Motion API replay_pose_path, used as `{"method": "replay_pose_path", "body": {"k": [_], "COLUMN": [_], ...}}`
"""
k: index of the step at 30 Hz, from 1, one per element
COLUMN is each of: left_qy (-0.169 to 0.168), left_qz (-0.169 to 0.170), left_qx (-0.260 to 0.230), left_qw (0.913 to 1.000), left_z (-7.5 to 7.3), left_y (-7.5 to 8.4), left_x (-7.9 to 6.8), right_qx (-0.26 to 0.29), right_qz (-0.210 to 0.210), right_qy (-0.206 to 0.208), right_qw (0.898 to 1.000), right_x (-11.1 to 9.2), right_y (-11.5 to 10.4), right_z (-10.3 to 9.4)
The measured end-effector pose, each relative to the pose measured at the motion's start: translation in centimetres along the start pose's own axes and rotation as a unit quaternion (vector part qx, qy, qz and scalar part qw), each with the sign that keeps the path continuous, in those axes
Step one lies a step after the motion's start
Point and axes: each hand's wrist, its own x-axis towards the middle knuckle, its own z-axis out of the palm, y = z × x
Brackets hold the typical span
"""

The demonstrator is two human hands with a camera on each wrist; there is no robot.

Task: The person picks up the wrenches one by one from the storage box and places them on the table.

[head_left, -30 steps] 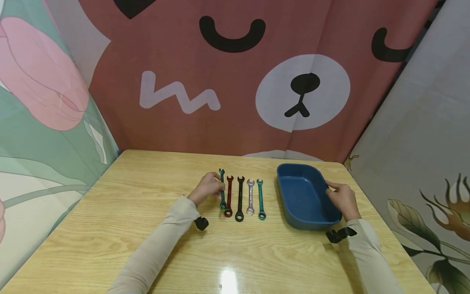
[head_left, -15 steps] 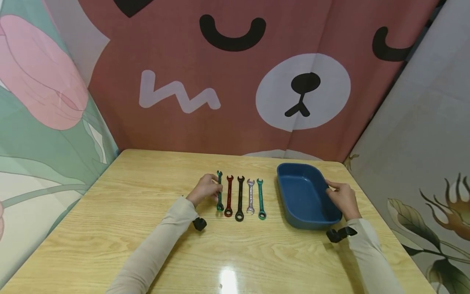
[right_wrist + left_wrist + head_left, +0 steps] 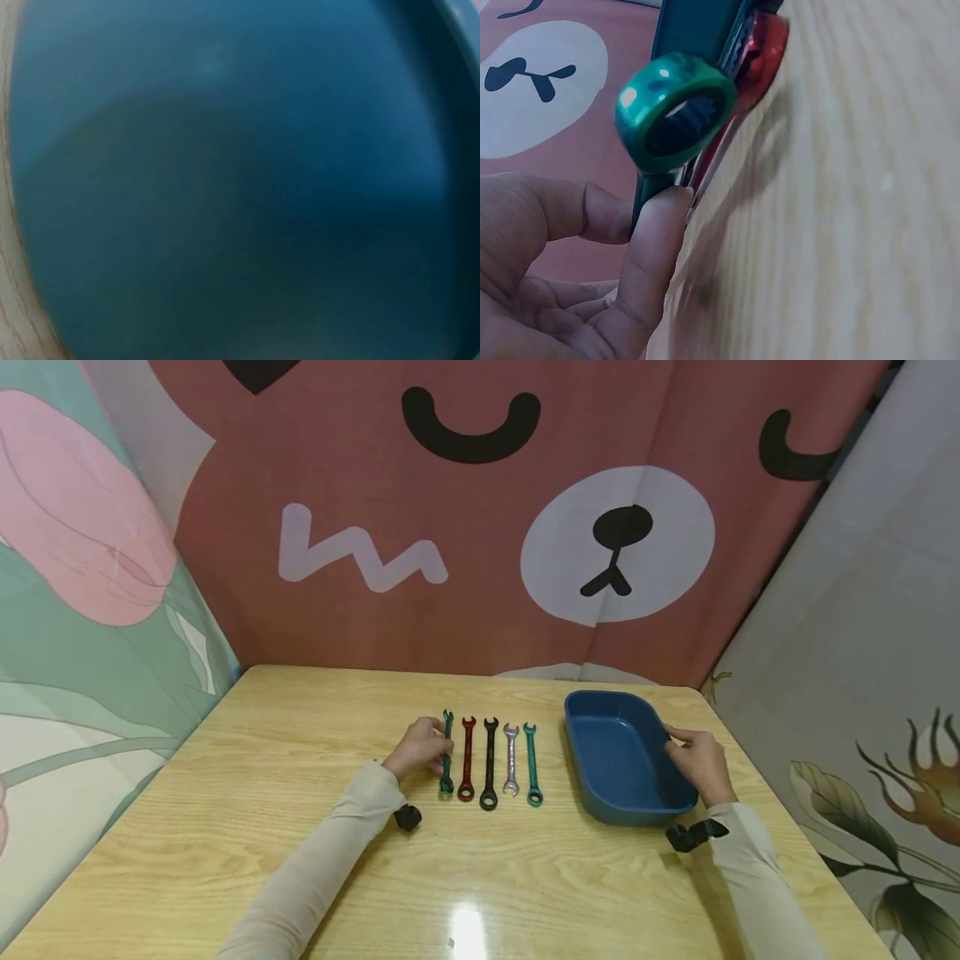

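Note:
My left hand (image 3: 420, 747) pinches a green wrench (image 3: 447, 764) at the left end of a row of wrenches. In the left wrist view, thumb and finger grip its shaft just below the shiny green ring end (image 3: 654, 142). Right of it lie a red wrench (image 3: 467, 760), a black wrench (image 3: 490, 764), a silver wrench (image 3: 512, 760) and a teal wrench (image 3: 532, 766), side by side. My right hand (image 3: 699, 764) grips the right rim of a blue basin (image 3: 622, 818), whose inside fills the right wrist view.
The wooden table (image 3: 360, 885) carries everything and ends at a patterned curtain (image 3: 375, 627) behind. Another curtain (image 3: 862, 693) hangs along the right side. The basin stands near the table's right edge.
The left hand has moved the green wrench slightly left, away from the red one, and lower toward the row's level. The right hand stays on the basin rim.

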Motion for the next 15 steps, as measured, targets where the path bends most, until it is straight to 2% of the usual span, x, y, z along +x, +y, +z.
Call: {"method": "replay_pose_path", "body": {"k": [15], "left_qy": [0.004], "left_qz": [0.000], "left_qx": [0.033], "left_qw": [0.9994], "left_z": [-0.03], "left_y": [-0.49], "left_x": [0.25], "right_qx": [0.001], "right_qz": [0.000], "right_qy": [0.004], "right_qw": [1.000], "right_x": [-0.07], "right_y": [-0.02], "right_z": [0.00]}}
